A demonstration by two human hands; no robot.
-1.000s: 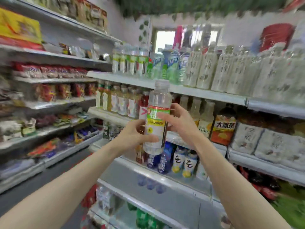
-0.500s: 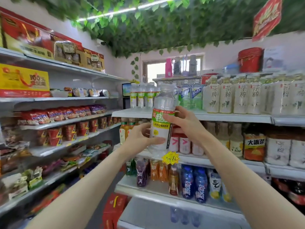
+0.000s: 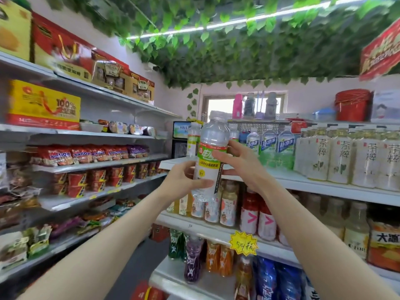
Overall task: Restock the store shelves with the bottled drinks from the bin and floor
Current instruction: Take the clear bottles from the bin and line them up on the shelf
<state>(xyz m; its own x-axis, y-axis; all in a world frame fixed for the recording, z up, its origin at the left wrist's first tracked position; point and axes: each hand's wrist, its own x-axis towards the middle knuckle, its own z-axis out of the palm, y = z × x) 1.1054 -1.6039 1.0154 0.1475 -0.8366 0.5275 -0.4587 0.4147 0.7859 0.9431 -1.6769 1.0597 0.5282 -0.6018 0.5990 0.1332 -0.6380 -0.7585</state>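
Shelf-front (image 3: 313,184): left hand (image 3: 184,180), maybe right hand (image 3: 244,167), grips bottle (image 3: 213,135).

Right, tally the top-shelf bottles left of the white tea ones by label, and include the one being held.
Held bottle, green-and-yellow label: 1
Matching bottles on the top shelf: 2
Blue-and-green label bottles: 3
Total in view: 6

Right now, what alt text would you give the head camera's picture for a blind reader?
A person's left hand and right hand hold a clear drink bottle with a green and yellow label upright before the top drinks shelf. Rows of bottled drinks line the shelves behind it; snack shelves run along the left.
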